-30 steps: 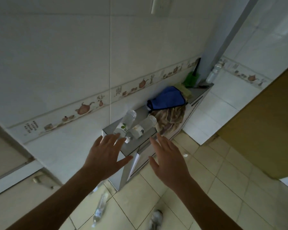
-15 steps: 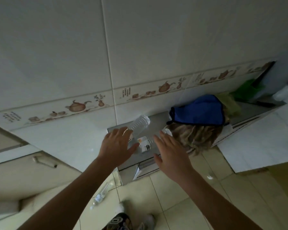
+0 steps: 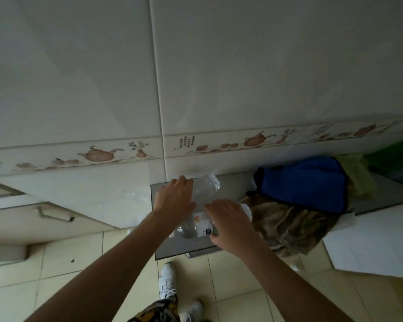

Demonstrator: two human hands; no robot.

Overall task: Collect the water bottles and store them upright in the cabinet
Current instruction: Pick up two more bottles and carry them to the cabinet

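Note:
Two clear plastic water bottles lie on their sides on the grey cabinet top [image 3: 233, 184]. My left hand [image 3: 173, 201] is wrapped over the far bottle [image 3: 206, 188], whose ribbed base sticks out past my fingers towards the wall. My right hand [image 3: 230, 225] presses down around the near bottle [image 3: 199, 225]. That bottle's white label and neck end show to the left of my palm. Both bottles still rest on the cabinet top.
A blue cloth [image 3: 300, 187] and a brown shaggy cloth [image 3: 296, 226] lie heaped on the cabinet just right of the bottles. A green object [image 3: 393, 156] sits further right. A drawer handle [image 3: 54, 214] is at left. My white shoe [image 3: 168, 278] stands on the tiled floor below.
I have stepped closer and the view has tilted down. Both hands moved from hovering short of the bottles to closing on them, left on the far one, right on the near one.

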